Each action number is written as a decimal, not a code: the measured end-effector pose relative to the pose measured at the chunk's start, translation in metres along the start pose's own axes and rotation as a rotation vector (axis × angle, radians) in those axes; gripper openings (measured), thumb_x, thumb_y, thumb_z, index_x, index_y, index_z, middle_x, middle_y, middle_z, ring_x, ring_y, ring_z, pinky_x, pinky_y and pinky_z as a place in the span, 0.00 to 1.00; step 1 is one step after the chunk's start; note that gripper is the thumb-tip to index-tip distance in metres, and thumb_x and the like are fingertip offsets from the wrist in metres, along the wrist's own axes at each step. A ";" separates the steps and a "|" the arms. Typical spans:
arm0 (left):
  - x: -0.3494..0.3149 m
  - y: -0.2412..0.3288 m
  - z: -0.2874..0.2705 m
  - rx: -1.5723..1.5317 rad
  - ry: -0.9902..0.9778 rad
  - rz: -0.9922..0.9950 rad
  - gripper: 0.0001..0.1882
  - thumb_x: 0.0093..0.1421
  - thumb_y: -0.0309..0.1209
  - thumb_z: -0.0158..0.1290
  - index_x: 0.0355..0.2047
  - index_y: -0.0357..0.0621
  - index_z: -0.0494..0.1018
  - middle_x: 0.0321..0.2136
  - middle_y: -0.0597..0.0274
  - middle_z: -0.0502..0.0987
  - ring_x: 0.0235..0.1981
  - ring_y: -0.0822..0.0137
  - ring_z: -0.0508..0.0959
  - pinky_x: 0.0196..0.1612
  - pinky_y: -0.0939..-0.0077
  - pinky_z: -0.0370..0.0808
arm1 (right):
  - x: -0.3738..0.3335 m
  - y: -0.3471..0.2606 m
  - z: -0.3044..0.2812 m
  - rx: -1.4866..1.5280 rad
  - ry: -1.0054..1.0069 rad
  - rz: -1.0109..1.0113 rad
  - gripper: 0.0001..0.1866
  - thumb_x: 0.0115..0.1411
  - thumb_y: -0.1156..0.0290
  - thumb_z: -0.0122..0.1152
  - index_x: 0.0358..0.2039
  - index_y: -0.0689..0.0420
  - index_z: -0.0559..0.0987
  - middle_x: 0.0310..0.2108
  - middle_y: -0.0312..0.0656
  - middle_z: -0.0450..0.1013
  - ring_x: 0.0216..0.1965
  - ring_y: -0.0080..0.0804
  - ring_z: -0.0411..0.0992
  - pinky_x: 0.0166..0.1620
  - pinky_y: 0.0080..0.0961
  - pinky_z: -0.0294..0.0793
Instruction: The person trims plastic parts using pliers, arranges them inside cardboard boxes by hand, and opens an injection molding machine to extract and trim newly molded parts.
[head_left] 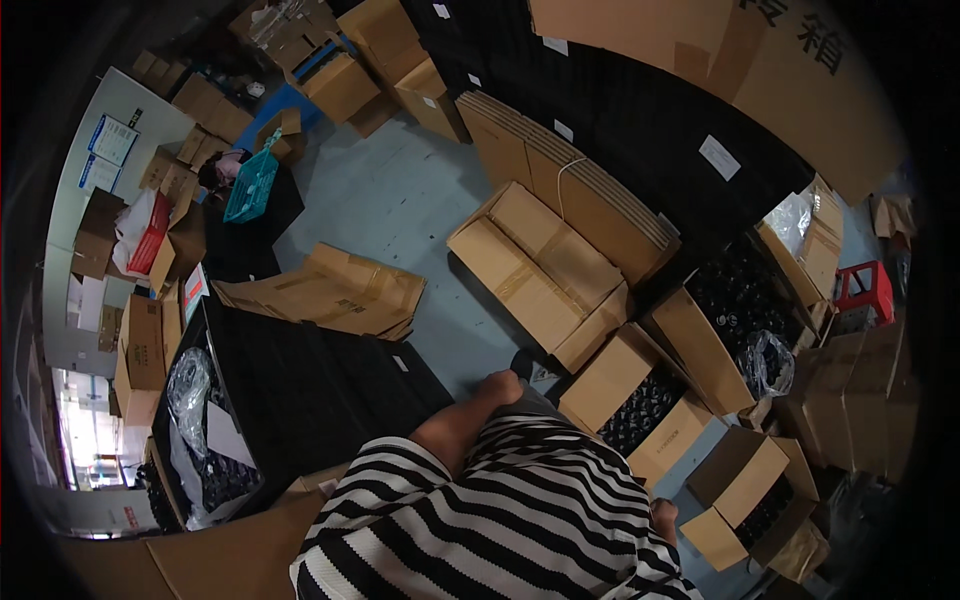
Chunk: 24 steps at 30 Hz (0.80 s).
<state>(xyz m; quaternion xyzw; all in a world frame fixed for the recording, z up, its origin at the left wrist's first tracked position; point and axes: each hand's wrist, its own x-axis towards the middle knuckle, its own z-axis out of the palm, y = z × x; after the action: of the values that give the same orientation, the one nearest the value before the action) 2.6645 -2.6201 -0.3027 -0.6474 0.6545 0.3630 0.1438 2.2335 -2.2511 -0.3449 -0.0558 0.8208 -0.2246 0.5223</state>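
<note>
My left hand (502,387) hangs in front of my striped shirt, above the grey floor. Its fingers look curled in, and nothing shows in them. My right hand (663,515) is low at my right side, partly covered by the shirt; its fingers are hidden. Closest to that hand is a small open carton (708,540) with dark parts inside. Another open carton (603,385), holding many black round parts (640,408), stands just ahead of it. A large carton (530,262) with tape across it lies ahead of my left hand.
Flattened cartons (590,195) lean strapped together against black crates (640,110). At left stand a black bin (330,385) with plastic bags and a folded carton (330,290). A teal basket (252,187) sits farther back. A red crate (864,292) is at far right.
</note>
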 end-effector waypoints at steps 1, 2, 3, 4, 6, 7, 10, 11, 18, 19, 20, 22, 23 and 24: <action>0.002 0.000 0.001 0.000 0.000 0.002 0.20 0.59 0.43 0.48 0.38 0.38 0.79 0.40 0.43 0.79 0.44 0.43 0.77 0.50 0.53 0.73 | 0.013 0.020 -0.015 -0.043 0.005 0.010 0.06 0.58 0.70 0.52 0.35 0.55 0.74 0.26 0.36 0.69 0.22 0.30 0.68 0.23 0.29 0.70; 0.008 -0.004 0.004 0.018 -0.015 0.014 0.20 0.58 0.43 0.49 0.38 0.38 0.79 0.41 0.43 0.79 0.45 0.43 0.77 0.50 0.53 0.73 | 0.024 0.027 -0.020 -0.088 0.007 0.018 0.07 0.57 0.70 0.51 0.35 0.55 0.74 0.26 0.36 0.69 0.22 0.30 0.68 0.23 0.30 0.70; 0.017 -0.011 0.008 0.031 -0.030 0.023 0.20 0.58 0.43 0.49 0.39 0.39 0.79 0.41 0.43 0.78 0.46 0.43 0.77 0.51 0.54 0.73 | 0.034 0.033 -0.024 -0.139 0.009 0.025 0.07 0.57 0.70 0.51 0.35 0.56 0.74 0.26 0.37 0.69 0.22 0.31 0.68 0.23 0.31 0.70; 0.021 -0.014 0.007 0.053 -0.034 0.029 0.21 0.58 0.43 0.50 0.39 0.39 0.79 0.42 0.44 0.78 0.47 0.43 0.76 0.51 0.55 0.73 | 0.028 0.015 -0.015 -0.136 0.001 0.016 0.07 0.57 0.70 0.51 0.35 0.56 0.74 0.26 0.37 0.69 0.22 0.31 0.68 0.23 0.31 0.70; 0.022 -0.013 0.002 0.034 -0.032 -0.006 0.21 0.57 0.43 0.50 0.39 0.39 0.79 0.43 0.44 0.78 0.47 0.43 0.76 0.52 0.55 0.73 | 0.005 -0.035 0.014 0.137 0.082 0.058 0.06 0.57 0.71 0.51 0.33 0.56 0.75 0.25 0.37 0.69 0.21 0.30 0.67 0.23 0.30 0.70; 0.020 -0.008 -0.005 0.017 -0.044 -0.030 0.21 0.57 0.44 0.50 0.39 0.39 0.79 0.44 0.44 0.78 0.48 0.44 0.76 0.52 0.55 0.72 | -0.015 -0.066 0.026 0.278 0.128 0.080 0.05 0.56 0.72 0.52 0.32 0.56 0.75 0.24 0.37 0.69 0.21 0.30 0.67 0.23 0.30 0.70; 0.021 0.009 -0.027 -0.026 -0.094 -0.025 0.21 0.57 0.43 0.50 0.40 0.39 0.80 0.45 0.43 0.78 0.49 0.44 0.76 0.52 0.56 0.72 | 0.036 -0.031 0.043 0.333 0.034 -0.036 0.04 0.56 0.73 0.52 0.30 0.57 0.75 0.23 0.36 0.69 0.21 0.28 0.67 0.23 0.28 0.69; 0.023 0.007 -0.035 -0.046 -0.111 -0.028 0.21 0.57 0.43 0.50 0.40 0.39 0.80 0.45 0.43 0.78 0.49 0.44 0.76 0.53 0.56 0.72 | 0.058 -0.030 0.065 0.351 -0.035 -0.094 0.04 0.56 0.74 0.52 0.29 0.57 0.75 0.22 0.35 0.69 0.21 0.27 0.67 0.24 0.27 0.69; 0.063 -0.033 -0.087 -0.066 -0.131 -0.035 0.20 0.57 0.41 0.50 0.40 0.38 0.80 0.45 0.41 0.77 0.50 0.44 0.76 0.53 0.56 0.72 | 0.010 -0.153 0.146 0.111 -0.058 -0.345 0.05 0.56 0.78 0.53 0.25 0.58 0.75 0.19 0.33 0.69 0.21 0.22 0.66 0.25 0.20 0.66; 0.068 -0.043 -0.095 -0.077 -0.114 -0.059 0.20 0.57 0.40 0.49 0.40 0.38 0.80 0.45 0.41 0.77 0.50 0.44 0.76 0.53 0.56 0.72 | -0.006 -0.183 0.159 -0.047 0.066 -0.357 0.05 0.56 0.79 0.53 0.24 0.58 0.75 0.19 0.32 0.69 0.21 0.21 0.66 0.25 0.19 0.65; 0.072 -0.053 -0.102 -0.086 -0.098 -0.084 0.20 0.57 0.40 0.49 0.40 0.37 0.80 0.45 0.40 0.77 0.50 0.43 0.76 0.53 0.56 0.72 | -0.015 -0.205 0.171 -0.053 0.058 -0.360 0.05 0.56 0.79 0.53 0.24 0.58 0.75 0.19 0.32 0.69 0.21 0.21 0.66 0.25 0.19 0.65; 0.084 -0.077 -0.109 -0.085 -0.106 -0.078 0.20 0.57 0.39 0.49 0.40 0.37 0.80 0.44 0.40 0.78 0.49 0.43 0.76 0.52 0.56 0.72 | -0.031 -0.240 0.186 0.130 0.010 -0.308 0.06 0.56 0.79 0.53 0.23 0.58 0.76 0.19 0.31 0.69 0.22 0.21 0.66 0.26 0.19 0.65; 0.090 -0.087 -0.113 -0.079 -0.118 -0.064 0.20 0.57 0.39 0.48 0.39 0.37 0.80 0.44 0.40 0.78 0.49 0.42 0.76 0.52 0.55 0.72 | -0.037 -0.252 0.190 0.223 -0.008 -0.281 0.07 0.56 0.79 0.53 0.23 0.58 0.76 0.19 0.31 0.69 0.22 0.21 0.67 0.26 0.19 0.66; 0.092 -0.092 -0.118 -0.069 -0.131 -0.053 0.19 0.57 0.38 0.48 0.39 0.36 0.80 0.44 0.39 0.78 0.48 0.42 0.76 0.52 0.55 0.72 | -0.034 -0.255 0.192 0.221 -0.005 -0.282 0.07 0.56 0.79 0.53 0.23 0.58 0.76 0.19 0.31 0.69 0.22 0.21 0.67 0.26 0.19 0.66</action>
<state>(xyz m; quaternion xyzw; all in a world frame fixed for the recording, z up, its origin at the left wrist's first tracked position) 2.7744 -2.7572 -0.3081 -0.6439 0.6136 0.4229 0.1733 2.3813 -2.5275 -0.2753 -0.1130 0.7739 -0.3843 0.4906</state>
